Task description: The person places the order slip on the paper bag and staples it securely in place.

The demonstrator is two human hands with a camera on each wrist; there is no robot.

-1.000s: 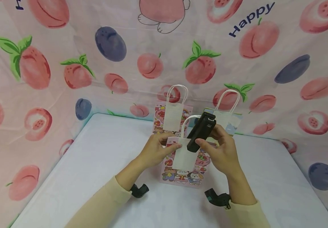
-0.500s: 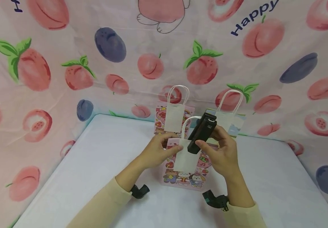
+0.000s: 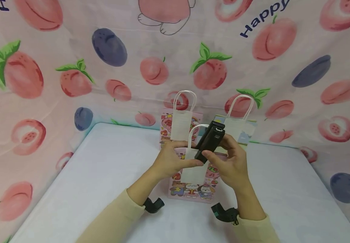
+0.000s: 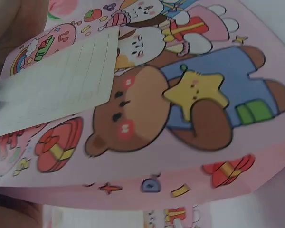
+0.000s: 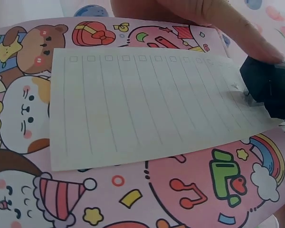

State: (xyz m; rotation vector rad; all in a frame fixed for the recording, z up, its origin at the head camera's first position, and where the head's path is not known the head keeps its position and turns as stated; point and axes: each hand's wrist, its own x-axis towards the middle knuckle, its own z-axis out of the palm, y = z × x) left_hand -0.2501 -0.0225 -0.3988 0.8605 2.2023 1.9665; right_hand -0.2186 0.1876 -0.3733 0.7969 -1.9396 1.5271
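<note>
A pink cartoon paper gift bag [image 3: 193,195] with a white handle stands in front of me. On its front lies a sheet of lined notepaper [image 5: 123,104]. My left hand [image 3: 173,160] pinches the bag's top edge, thumb in front and fingers behind, with the thumb tip at the stapler's lower end. My right hand [image 3: 234,165] grips the black stapler [image 3: 212,136], which is tilted across the bag's top edge over the notepaper. A small staple-like mark shows near the stapler in the right wrist view. The fingers behind the bag are mostly hidden.
Behind stands another pink gift bag [image 3: 166,130] with a white sheet on its front. A blue-green gift bag [image 3: 249,130] is at the back right, partly covered by my right hand. White cloth [image 3: 126,145] covers the table, and a fruit-print curtain [image 3: 126,111] encloses it.
My left hand has slid right along the bag's top, its thumb now reaching the stapler's lower end. The right hand still grips the stapler in much the same place.
</note>
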